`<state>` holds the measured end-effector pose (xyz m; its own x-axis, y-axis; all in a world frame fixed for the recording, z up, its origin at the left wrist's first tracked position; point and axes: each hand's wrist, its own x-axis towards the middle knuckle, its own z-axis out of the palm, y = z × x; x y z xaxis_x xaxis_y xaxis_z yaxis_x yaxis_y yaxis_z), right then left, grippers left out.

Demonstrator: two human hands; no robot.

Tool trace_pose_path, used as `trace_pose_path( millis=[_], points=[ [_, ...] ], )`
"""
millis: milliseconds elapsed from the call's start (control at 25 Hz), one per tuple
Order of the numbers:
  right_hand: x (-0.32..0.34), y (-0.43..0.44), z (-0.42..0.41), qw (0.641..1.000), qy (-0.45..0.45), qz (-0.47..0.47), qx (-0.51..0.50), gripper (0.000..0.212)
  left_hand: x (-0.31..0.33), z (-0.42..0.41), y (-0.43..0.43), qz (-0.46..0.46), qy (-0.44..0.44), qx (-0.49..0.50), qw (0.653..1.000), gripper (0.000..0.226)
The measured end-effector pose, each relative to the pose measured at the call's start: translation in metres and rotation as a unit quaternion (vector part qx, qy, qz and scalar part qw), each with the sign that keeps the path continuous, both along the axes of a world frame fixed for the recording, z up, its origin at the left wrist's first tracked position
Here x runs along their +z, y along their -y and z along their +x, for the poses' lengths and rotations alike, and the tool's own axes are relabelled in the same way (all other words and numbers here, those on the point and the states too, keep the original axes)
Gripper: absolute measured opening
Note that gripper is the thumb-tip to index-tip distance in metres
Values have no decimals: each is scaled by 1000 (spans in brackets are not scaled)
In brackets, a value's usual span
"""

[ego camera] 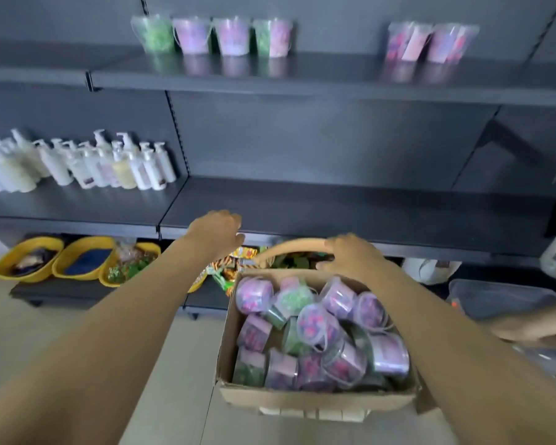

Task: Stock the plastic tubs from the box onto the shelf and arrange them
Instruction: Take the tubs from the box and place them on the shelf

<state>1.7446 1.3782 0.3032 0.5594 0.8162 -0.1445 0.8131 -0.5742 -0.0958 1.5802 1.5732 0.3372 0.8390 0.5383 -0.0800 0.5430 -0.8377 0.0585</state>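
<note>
An open cardboard box sits low in front of me, packed with several clear lidded plastic tubs of purple, pink and green contents. My right hand grips the box's bent far flap. To the left of the box, my left hand hovers at the front edge of the middle shelf, fingers loosely curled and nothing in it. On the top shelf stand a row of several tubs and two more tubs further right.
White pump bottles crowd the left of the middle shelf. Yellow basins and snack packets lie on the bottom shelf. Another person's arm reaches in at the right, near a clear bin.
</note>
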Motion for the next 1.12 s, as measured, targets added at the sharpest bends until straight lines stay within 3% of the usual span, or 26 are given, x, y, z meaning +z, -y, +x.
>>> trace_pose_path(
  millis=[280, 480, 640, 880, 960, 1120],
  points=[
    [-133, 21, 9, 991, -87, -98, -35, 49, -140, 17, 0, -76, -101, -7, 992, 37],
    [-207, 24, 36, 975, -164, -102, -110, 47, -226, 37, 7, -165, -143, 35, 975, 33],
    [-258, 14, 48, 961, -212, -70, -163, 51, -281, 40, 16, -202, -128, 35, 970, 26],
    [-311, -5, 26, 922, -265, -7, -282, 70, -351, 29, 44, -336, -167, 147, 915, 39],
    [-320, -9, 23, 916, -244, 5, -319, 63, -371, 26, 50, -366, -161, 151, 904, 56],
    [-328, -10, 24, 899, -236, 54, -364, 43, -384, 31, 47, -397, -169, 211, 877, 52]
  ],
)
